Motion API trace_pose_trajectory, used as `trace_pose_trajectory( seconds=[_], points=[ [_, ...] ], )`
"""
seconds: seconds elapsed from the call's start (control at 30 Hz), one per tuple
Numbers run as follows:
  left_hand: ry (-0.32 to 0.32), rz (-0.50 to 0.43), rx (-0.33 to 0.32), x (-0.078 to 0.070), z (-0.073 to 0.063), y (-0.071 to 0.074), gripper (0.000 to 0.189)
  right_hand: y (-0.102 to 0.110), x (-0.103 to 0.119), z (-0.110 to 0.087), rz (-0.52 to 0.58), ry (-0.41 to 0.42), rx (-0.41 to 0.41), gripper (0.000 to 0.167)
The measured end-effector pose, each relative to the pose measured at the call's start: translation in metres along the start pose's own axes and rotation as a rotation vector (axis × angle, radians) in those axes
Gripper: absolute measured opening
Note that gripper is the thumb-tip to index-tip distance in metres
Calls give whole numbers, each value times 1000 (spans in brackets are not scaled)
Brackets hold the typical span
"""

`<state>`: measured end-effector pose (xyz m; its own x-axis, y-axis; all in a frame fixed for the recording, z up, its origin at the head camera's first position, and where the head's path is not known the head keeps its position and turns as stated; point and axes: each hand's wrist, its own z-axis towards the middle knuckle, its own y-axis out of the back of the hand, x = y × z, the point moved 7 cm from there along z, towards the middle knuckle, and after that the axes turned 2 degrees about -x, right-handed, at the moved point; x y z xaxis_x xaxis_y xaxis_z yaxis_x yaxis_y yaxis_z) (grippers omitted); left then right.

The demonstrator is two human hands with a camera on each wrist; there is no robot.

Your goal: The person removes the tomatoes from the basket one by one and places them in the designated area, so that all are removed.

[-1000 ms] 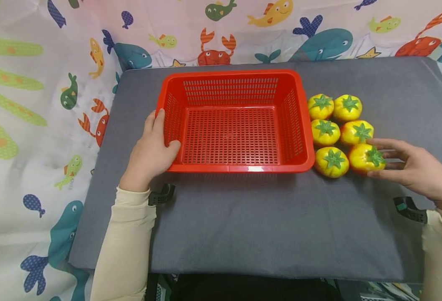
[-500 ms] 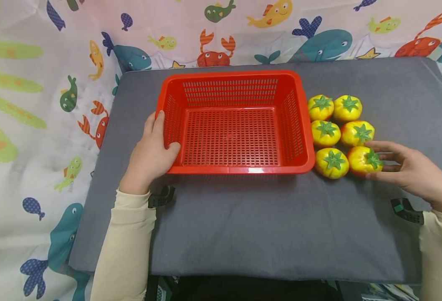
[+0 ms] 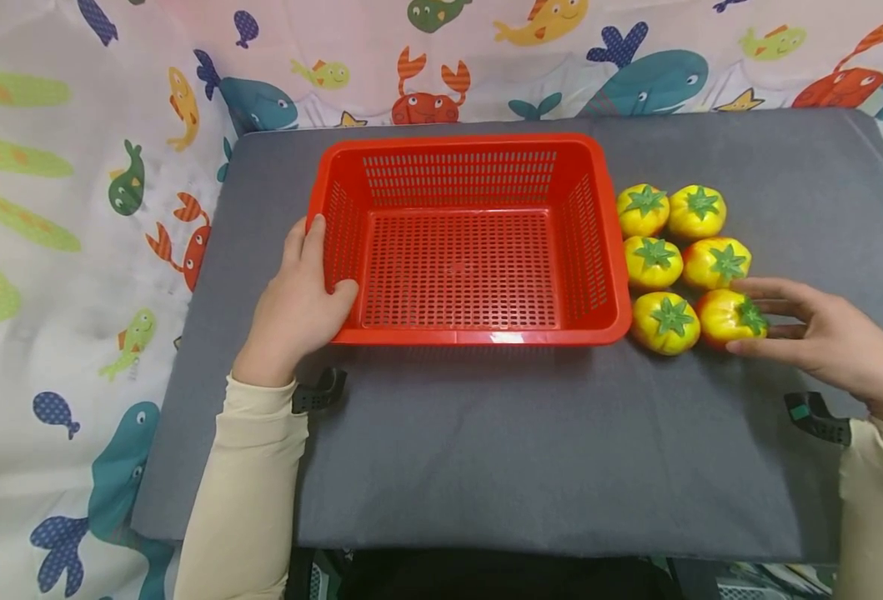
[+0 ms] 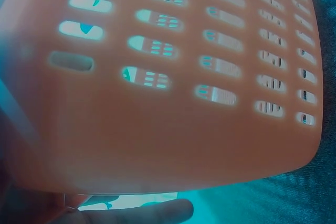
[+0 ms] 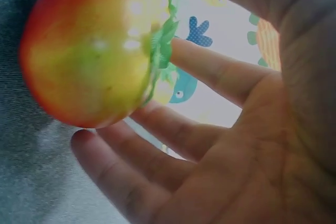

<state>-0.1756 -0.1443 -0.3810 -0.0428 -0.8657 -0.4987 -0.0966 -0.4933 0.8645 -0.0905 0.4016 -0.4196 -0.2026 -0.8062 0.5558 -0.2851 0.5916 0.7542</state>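
Note:
A red plastic basket (image 3: 456, 337) with slotted walls stands on the grey-covered table in the head view. My left hand (image 3: 294, 300) grips its front left corner, thumb over the rim and fingers along the left side. The basket's perforated wall (image 4: 157, 129) fills the left wrist view, with a finger low in it. Right of the basket, several yellow-red persimmons with green calyxes sit in two columns. My right hand (image 3: 824, 333) holds the front right persimmon (image 3: 722, 319), thumb at its near side and fingers at its far side. The right wrist view shows its calyx (image 5: 160, 51) toward my palm.
The grey cloth (image 3: 546, 450) covers the table, whose front edge runs near my body. A white curtain (image 3: 381, 75) printed with sea animals borders the back and left. Beside the basket's right wall, the left column of persimmons (image 3: 652, 262) stands close.
The persimmon in my right hand has shifted slightly left toward its neighbour, and the hand has moved with it. My left hand stays on the basket. The head view has shifted a little.

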Motion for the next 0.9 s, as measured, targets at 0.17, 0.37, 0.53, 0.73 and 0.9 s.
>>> trace_pose_trajectory(
  seconds=[0.17, 0.37, 0.53, 0.73, 0.9],
  points=[
    [-4, 2, 8, 0, 0, -1, 89, 0, 3, 0, -33, 0, 7, 89],
    [10, 9, 27, 5, -3, -1, 89, 4, 21, 3, -64, 34, -4, 80],
    [23, 9, 39, 8, -3, -2, 91, 13, 36, 6, -132, 45, -99, 76],
    [50, 50, 86, 9, -2, -2, 101, 19, 58, 10, -124, 51, -152, 77],
    [27, 121, 70, 6, 0, 2, 107, 19, 85, 21, -80, 96, -137, 81]
  ],
)
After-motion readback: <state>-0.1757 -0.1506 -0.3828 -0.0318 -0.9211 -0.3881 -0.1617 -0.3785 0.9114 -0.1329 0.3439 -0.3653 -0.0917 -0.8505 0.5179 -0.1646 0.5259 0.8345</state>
